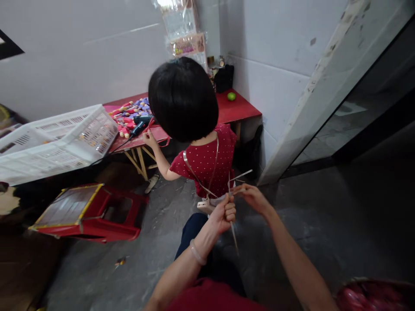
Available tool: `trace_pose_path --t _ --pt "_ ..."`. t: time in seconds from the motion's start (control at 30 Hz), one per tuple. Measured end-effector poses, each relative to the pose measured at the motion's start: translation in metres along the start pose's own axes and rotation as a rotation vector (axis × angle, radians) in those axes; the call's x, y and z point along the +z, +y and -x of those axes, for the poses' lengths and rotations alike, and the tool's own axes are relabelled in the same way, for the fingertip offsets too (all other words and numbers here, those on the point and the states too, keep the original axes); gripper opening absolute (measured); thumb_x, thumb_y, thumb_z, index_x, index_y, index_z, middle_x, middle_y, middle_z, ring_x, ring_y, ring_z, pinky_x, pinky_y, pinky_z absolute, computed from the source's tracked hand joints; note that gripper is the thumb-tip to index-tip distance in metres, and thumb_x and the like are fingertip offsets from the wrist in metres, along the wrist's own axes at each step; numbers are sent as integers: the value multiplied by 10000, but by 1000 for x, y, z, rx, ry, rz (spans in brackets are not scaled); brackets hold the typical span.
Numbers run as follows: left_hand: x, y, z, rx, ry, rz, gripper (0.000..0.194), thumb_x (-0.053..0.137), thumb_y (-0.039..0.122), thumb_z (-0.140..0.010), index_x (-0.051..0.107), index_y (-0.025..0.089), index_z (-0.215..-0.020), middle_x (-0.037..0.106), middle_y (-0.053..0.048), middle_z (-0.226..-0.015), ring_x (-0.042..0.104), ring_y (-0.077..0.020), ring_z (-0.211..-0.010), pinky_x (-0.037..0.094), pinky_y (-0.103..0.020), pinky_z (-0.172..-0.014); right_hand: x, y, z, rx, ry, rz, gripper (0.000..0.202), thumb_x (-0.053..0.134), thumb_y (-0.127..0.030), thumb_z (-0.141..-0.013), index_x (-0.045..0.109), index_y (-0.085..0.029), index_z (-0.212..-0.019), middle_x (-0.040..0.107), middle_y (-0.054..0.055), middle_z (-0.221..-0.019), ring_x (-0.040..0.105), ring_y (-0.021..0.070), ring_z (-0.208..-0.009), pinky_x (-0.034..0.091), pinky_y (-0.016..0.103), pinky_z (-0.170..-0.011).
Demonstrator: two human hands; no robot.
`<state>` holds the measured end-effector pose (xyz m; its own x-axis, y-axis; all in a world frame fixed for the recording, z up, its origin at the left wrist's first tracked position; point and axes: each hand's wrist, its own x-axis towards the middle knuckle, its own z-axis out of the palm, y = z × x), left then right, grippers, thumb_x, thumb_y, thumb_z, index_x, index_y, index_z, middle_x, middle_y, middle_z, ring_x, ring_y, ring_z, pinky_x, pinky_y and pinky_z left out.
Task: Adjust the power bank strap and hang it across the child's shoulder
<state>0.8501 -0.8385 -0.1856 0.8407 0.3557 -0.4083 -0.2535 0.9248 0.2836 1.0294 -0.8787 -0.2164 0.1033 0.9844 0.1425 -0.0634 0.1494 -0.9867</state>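
My left hand (pixel 224 214), with a pale bracelet at the wrist, is wrapped round a bundle of thin pale strips (pixel 234 237). The strips stick out above and below the fist. Just to its right, my right hand (pixel 253 198) pinches a pale strip close to where the strips cross. Another strip end (pixel 244 174) points up to the right. Right in front of my hands is a person in a red dotted top (pixel 214 166), seen from behind, with a thin strap and a small pale bag (pixel 205 206).
A red table (pixel 241 108) by the wall bears a pile of pink and purple pieces (pixel 129 113) and a green fruit (pixel 231 96). At left are a white crate (pixel 55 149) and a tipped red stool (pixel 110 216). A doorway stands at right.
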Motion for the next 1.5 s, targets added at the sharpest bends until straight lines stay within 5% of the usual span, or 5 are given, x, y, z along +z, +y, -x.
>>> trace_pose_path --t 0.3,0.43,0.63,1.13,1.5 --pt "-10 -12 -27 395 181 -873 607 677 645 -777 646 95 -1034 293 126 -503 187 -40 -418 103 -223 -439 -150 -93 0 182 361 718 265 628 -341 -864 698 -92 -807 563 332 -1265 388 515 -1322 393 638 -931" --pt "-16 -21 -38 462 173 -948 589 660 640 -777 681 102 -1015 302 111 -510 214 -46 -447 115 -237 -470 -120 -83 -13 49 400 795 566 653 -131 -712 609 -57 -1271 132 281 -1634 -120 460 -1500 78 720 -1120" --pt "-13 -23 -47 629 109 -1242 429 525 483 -894 702 102 -981 419 57 -590 341 -78 -535 234 -236 -511 -25 -1 -28 35 -103 433 792 671 -305 -744 438 -190 -1492 698 81 -976 671 248 -866 567 394 -779" --pt "-3 4 14 435 724 -2442 344 355 231 -1023 630 198 -1227 742 -110 -1023 708 -247 -969 554 -383 -846 -102 -21 -88 34 59 554 178 715 -303 -743 602 -212 -639 626 70 -750 602 287 -918 428 352 -784" --pt "38 7 -7 834 -107 -2148 217 467 286 -981 628 173 -889 678 -100 -971 607 -211 -1035 493 -389 -994 -62 5 -104 7 -56 -222 393 598 -567 -857 426 -243 -716 492 8 -680 572 210 -677 554 413 -759"
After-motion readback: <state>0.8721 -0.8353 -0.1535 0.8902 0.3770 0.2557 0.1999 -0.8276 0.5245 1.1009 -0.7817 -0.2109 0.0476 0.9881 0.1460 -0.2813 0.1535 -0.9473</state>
